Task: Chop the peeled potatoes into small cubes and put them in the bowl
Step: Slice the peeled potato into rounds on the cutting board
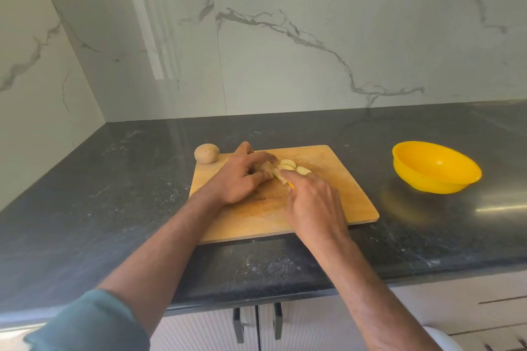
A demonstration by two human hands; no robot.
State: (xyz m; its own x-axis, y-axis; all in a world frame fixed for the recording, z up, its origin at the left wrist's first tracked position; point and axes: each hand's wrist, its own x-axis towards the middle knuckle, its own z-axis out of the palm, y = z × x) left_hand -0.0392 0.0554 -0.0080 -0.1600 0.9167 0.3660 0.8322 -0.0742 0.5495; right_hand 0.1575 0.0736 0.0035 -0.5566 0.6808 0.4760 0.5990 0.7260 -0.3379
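**Inspector:** Containers first. What did the yellow bowl (436, 167) hold?

**Assistant:** Nothing could be seen inside it. It stood on the dark desk (114, 179), well to the right of the wooden cutting board (336, 188).

**Inspector:** And the potato being cut?

**Assistant:** It lay on the board's far half, under the fingertips of the left hand (242, 177), whose curled fingers gripped it. The right hand (310, 202) was just beside it, clenched round a yellow knife handle (291, 184); the blade was too blurred to make out.

**Inspector:** Its appearance?

**Assistant:** Pale yellow. Several cut slices (293, 167) lay touching one another just right of the left hand. No cubes were seen.

**Inspector:** Anything else?

**Assistant:** One whole potato (206, 153), brownish and round, rested at the board's far left corner, apart from both hands.
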